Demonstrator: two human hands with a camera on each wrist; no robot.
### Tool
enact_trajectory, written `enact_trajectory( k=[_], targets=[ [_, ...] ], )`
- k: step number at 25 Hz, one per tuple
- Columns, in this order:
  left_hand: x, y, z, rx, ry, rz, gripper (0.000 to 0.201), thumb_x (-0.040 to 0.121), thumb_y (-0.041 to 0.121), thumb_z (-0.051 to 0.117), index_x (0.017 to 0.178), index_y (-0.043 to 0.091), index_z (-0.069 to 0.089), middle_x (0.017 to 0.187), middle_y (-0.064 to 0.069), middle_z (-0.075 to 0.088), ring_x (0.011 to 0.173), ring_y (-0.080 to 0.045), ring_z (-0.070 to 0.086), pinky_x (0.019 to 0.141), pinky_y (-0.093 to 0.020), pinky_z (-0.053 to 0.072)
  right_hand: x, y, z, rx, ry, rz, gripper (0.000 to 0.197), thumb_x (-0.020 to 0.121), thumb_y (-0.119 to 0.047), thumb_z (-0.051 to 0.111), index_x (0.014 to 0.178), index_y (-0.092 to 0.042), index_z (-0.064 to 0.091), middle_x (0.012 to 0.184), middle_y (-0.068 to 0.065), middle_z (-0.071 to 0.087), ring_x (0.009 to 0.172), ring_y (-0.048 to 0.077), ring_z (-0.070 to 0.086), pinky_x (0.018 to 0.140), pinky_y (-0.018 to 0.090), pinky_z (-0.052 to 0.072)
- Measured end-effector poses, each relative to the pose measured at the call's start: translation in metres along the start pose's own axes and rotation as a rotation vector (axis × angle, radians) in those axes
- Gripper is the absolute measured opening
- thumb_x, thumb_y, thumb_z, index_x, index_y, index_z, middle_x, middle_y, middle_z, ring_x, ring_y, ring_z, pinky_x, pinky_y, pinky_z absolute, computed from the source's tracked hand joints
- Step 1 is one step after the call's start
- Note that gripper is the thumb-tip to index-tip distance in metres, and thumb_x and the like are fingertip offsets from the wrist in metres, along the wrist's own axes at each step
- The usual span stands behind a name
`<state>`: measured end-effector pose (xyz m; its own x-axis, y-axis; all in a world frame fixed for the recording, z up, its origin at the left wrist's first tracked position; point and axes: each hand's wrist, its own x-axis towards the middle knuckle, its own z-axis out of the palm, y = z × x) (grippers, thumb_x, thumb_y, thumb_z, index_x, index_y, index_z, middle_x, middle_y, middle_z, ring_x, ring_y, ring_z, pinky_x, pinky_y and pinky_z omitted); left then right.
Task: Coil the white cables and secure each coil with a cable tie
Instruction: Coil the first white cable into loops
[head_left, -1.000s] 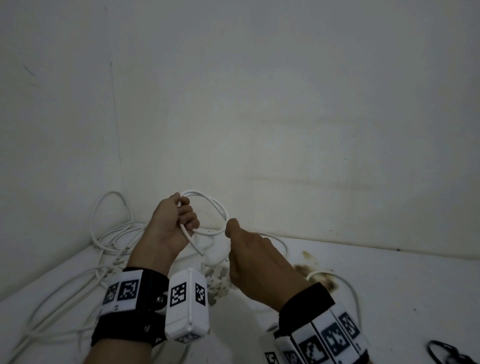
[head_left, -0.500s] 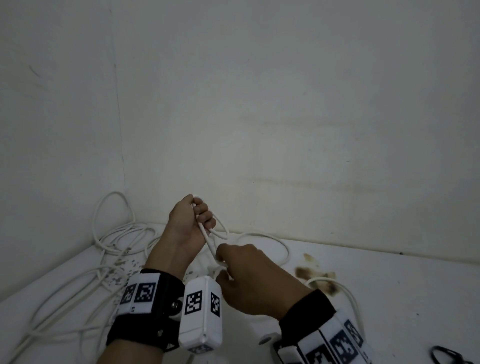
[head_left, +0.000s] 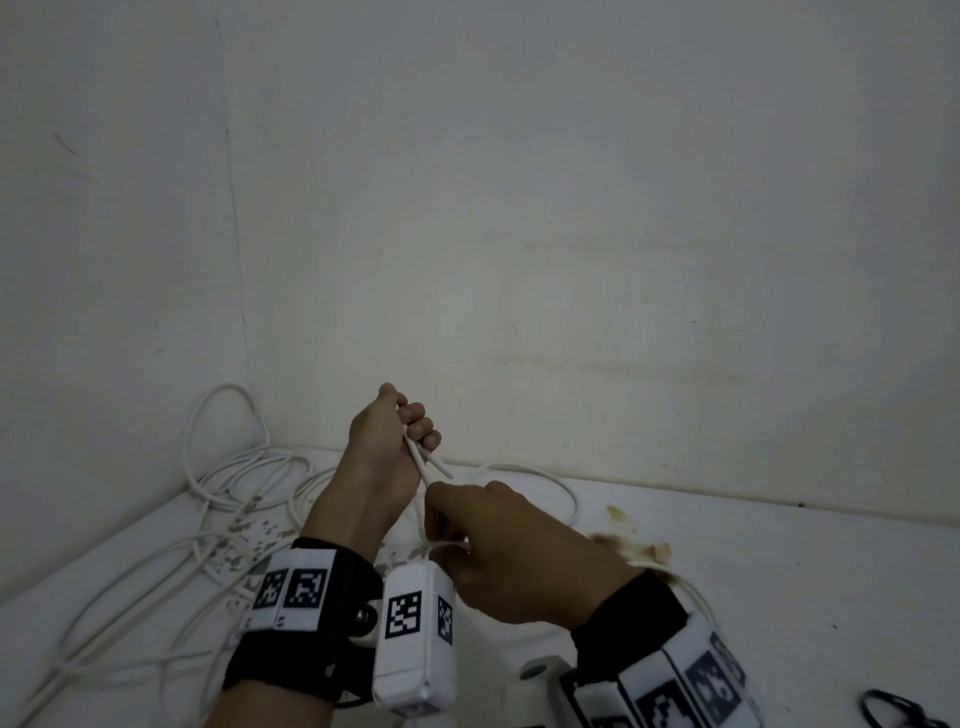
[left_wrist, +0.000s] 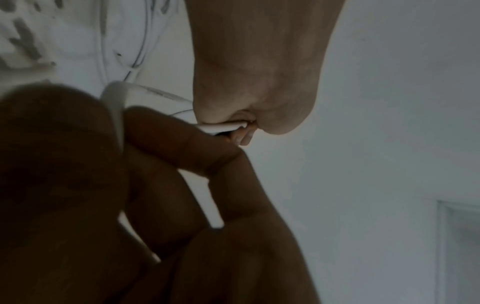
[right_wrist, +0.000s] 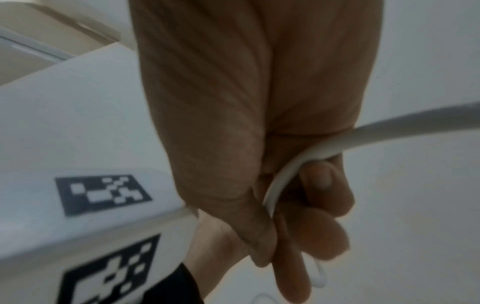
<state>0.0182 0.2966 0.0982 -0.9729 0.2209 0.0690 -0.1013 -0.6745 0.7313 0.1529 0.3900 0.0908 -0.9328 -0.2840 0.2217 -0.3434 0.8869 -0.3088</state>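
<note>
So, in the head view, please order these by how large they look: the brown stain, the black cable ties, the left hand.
1. left hand: clearly the largest, though it is also nearer the camera.
2. brown stain and black cable ties: they look alike, and the frame edge cuts the ties, so I cannot rank them.

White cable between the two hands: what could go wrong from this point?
1. The left hand grips only a few strands of the white cable, so the small coil may spring open.
2. The right hand pulls cable that trails into the loose cables by the wall, which could snag.
3. The black cable ties lie off to the right, so a hand must let go.
</note>
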Motion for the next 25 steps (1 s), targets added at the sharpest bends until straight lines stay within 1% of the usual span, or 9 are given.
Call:
enact_trajectory(
  k=[3, 6, 8, 13, 16, 19, 21, 23, 25],
  targets=[
    [-0.009, 0.000, 0.004, 0.148, -0.076, -0.025, 0.035, 0.106, 0.028, 0.034, 0.073, 0.019, 0.037, 0.053, 0.006, 0.031, 0.043, -0.008, 0.027, 0.043, -0.022, 0.029, 0.004, 0.002, -0.002, 0.131, 0.221, -0.041, 0.008, 0.093, -0.015, 0.060, 0.085, -0.014, 0.061, 0.084, 0.003, 0.069, 0.077, 0.016, 0.063, 0.071, 0.034, 0.054],
    [-0.024, -0.002, 0.008, 0.475, -0.234, -0.072, 0.038, 0.105, 0.032, 0.037, 0.071, 0.018, 0.046, 0.056, 0.003, 0.037, 0.044, -0.009, 0.035, 0.041, -0.020, 0.033, 0.006, 0.009, -0.012, 0.189, 0.453, -0.007, 0.009, 0.093, -0.017, 0.065, 0.084, -0.017, 0.068, 0.070, -0.006, 0.065, 0.057, 0.005, 0.057, 0.057, 0.015, 0.044],
    [-0.033, -0.002, 0.010, 0.602, -0.337, -0.100, 0.041, 0.105, 0.033, 0.036, 0.071, 0.013, 0.049, 0.058, -0.003, 0.041, 0.049, -0.013, 0.039, 0.047, -0.023, 0.037, 0.003, 0.015, -0.021, 0.189, 0.511, 0.028, 0.008, 0.091, -0.022, 0.069, 0.084, -0.018, 0.068, 0.068, -0.007, 0.067, 0.054, 0.007, 0.058, 0.054, 0.014, 0.043],
    [-0.040, -0.005, 0.019, 0.536, -0.477, -0.275, 0.053, 0.103, 0.041, 0.036, 0.053, 0.022, 0.036, 0.046, 0.006, 0.022, 0.039, -0.007, 0.013, 0.040, -0.021, 0.011, 0.001, 0.034, -0.025, 0.201, 0.792, 0.224, 0.039, 0.073, -0.051, 0.081, 0.071, -0.020, 0.057, 0.049, -0.010, 0.050, 0.049, 0.006, 0.050, 0.048, 0.017, 0.039],
    [-0.039, -0.007, 0.018, 0.499, -0.507, -0.273, 0.048, 0.099, 0.046, 0.043, 0.056, 0.023, 0.041, 0.044, 0.008, 0.019, 0.037, -0.007, 0.010, 0.039, -0.021, 0.009, -0.001, 0.042, -0.026, 0.455, 0.716, 0.319, 0.044, 0.070, -0.057, 0.081, 0.081, -0.021, 0.059, 0.054, -0.009, 0.053, 0.047, 0.003, 0.046, 0.046, 0.016, 0.035],
    [-0.038, -0.008, 0.017, 0.419, -0.487, -0.273, 0.040, 0.090, 0.045, 0.055, 0.060, 0.020, 0.050, 0.042, 0.008, 0.019, 0.032, -0.005, 0.012, 0.037, -0.018, 0.009, 0.000, 0.047, -0.025, 0.497, 0.585, 0.351, 0.044, 0.074, -0.052, 0.080, 0.101, -0.027, 0.056, 0.095, -0.008, 0.058, 0.078, 0.000, 0.055, 0.063, 0.018, 0.042],
    [-0.036, -0.004, 0.015, 0.280, -0.468, -0.288, 0.034, 0.082, 0.043, 0.059, 0.067, 0.014, 0.055, 0.039, 0.009, 0.020, 0.028, -0.003, 0.015, 0.036, -0.016, 0.008, -0.002, 0.051, -0.027, 0.695, 0.485, 0.373, 0.046, 0.082, -0.040, 0.078, 0.117, -0.025, 0.053, 0.106, -0.001, 0.059, 0.090, 0.008, 0.061, 0.075, 0.028, 0.054],
    [-0.033, 0.002, 0.012, 0.206, -0.488, -0.300, 0.031, 0.080, 0.041, 0.062, 0.073, 0.011, 0.056, 0.039, 0.010, 0.021, 0.027, -0.002, 0.018, 0.034, -0.015, 0.010, -0.005, 0.059, -0.028, 1.029, 0.406, 0.332, 0.031, 0.092, -0.025, 0.070, 0.116, -0.008, 0.062, 0.090, 0.013, 0.067, 0.081, 0.026, 0.070, 0.075, 0.040, 0.060],
    [-0.033, 0.006, 0.010, 0.300, -0.484, -0.253, 0.025, 0.078, 0.032, 0.070, 0.074, 0.014, 0.054, 0.045, 0.010, 0.020, 0.031, -0.002, 0.017, 0.032, -0.017, 0.012, -0.006, 0.061, -0.028, 1.254, 0.408, 0.314, 0.025, 0.093, -0.017, 0.067, 0.105, 0.005, 0.065, 0.067, 0.013, 0.061, 0.060, 0.029, 0.064, 0.065, 0.036, 0.058]
  ],
)
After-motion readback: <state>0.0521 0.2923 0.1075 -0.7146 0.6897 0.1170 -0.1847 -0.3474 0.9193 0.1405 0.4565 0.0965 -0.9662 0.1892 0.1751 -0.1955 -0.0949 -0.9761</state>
